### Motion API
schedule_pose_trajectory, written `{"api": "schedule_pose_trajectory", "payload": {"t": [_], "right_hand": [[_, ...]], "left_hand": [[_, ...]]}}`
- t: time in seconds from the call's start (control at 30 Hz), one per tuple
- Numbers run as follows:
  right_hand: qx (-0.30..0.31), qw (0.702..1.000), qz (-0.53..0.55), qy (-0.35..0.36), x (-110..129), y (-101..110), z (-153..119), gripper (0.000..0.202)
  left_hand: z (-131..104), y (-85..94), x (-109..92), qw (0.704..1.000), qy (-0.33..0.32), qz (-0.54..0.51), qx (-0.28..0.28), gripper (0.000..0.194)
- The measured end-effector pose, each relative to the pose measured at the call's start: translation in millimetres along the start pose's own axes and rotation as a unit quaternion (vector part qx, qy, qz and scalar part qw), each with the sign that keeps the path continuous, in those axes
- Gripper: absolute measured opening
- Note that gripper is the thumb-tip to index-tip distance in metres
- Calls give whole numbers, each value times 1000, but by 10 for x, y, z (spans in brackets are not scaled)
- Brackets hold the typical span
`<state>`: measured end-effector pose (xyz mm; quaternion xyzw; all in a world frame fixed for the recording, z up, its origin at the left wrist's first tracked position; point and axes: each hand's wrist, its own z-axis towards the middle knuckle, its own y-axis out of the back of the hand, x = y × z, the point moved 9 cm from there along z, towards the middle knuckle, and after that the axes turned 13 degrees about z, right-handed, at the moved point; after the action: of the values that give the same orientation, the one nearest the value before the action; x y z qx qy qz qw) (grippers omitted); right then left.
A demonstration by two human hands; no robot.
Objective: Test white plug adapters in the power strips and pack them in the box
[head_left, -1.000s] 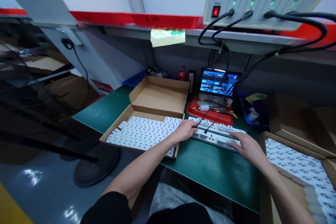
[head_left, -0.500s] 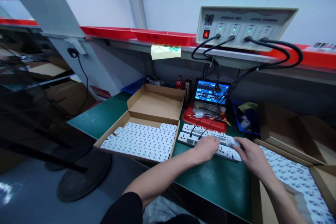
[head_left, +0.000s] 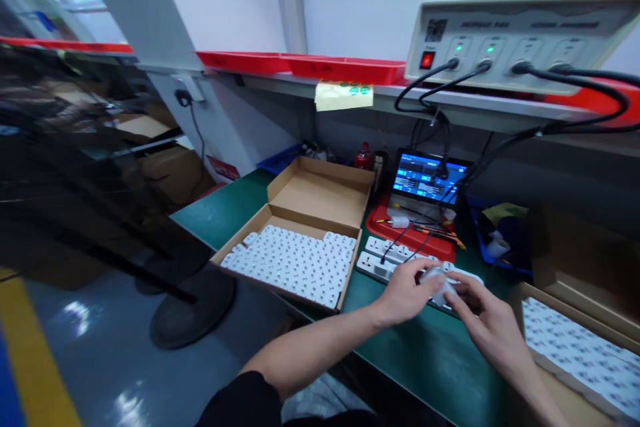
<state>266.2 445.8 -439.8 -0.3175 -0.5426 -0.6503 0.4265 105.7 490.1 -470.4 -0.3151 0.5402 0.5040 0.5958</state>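
My left hand (head_left: 406,290) is closed round one end of a white plug-in charger (head_left: 437,283), which is blurred. The fingers of my right hand (head_left: 487,313) pinch its other side, so both hands are on it. It is held just above two white power strips (head_left: 373,261) lying side by side, partly hidden by my hands. Thin black cables run down into the strips. On the left an open cardboard box (head_left: 357,247) holds rows of white chargers (head_left: 295,260), pins up. A second box (head_left: 560,373) with white pieces (head_left: 575,347) stands to the right.
Behind the strips, a lit display (head_left: 427,177) stands by a red tray (head_left: 377,221) with cables and a white plug. A tester box (head_left: 505,47) with thick black cables sits on the shelf above. A blue tray (head_left: 480,230) lies to the right, a stand base (head_left: 193,310) on the floor.
My hands have come off the power strips and together, with the white charger between them. Two green lights on the tester box have gone out. The view has swung left.
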Motion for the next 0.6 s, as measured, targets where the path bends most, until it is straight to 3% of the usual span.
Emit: {"api": "schedule_pose_trajectory", "payload": {"t": [0.1,0.17,0.23,0.3,0.37,0.43,0.47,0.53,0.6], "right_hand": [[-10,1000,5,21,108,-242,44,51],[-9,999,-18,47,190,-341,47,50],[4,996,-45,74,240,-385,34,49],[18,993,-65,98,239,-367,3,46],[28,990,-81,108,192,-321,-60,41],[32,991,-93,94,124,-274,-181,37],[37,992,-96,76,90,-260,-267,36],[47,994,-97,32,31,-239,-468,33],[53,993,-100,-12,-40,-177,-667,30]], "left_hand": [[-220,214,164,997,37,-62,6,65],[-261,549,275,998,50,-44,2,65],[-192,1122,347,997,45,51,-45,53],[-64,1822,360,970,36,215,-112,36],[62,2447,408,906,65,392,-145,21],[142,2879,544,841,120,512,-131,18],[161,3002,649,814,148,552,-104,20],[168,3075,916,783,186,594,-21,30],[179,3012,1168,783,180,593,58,44]]}}
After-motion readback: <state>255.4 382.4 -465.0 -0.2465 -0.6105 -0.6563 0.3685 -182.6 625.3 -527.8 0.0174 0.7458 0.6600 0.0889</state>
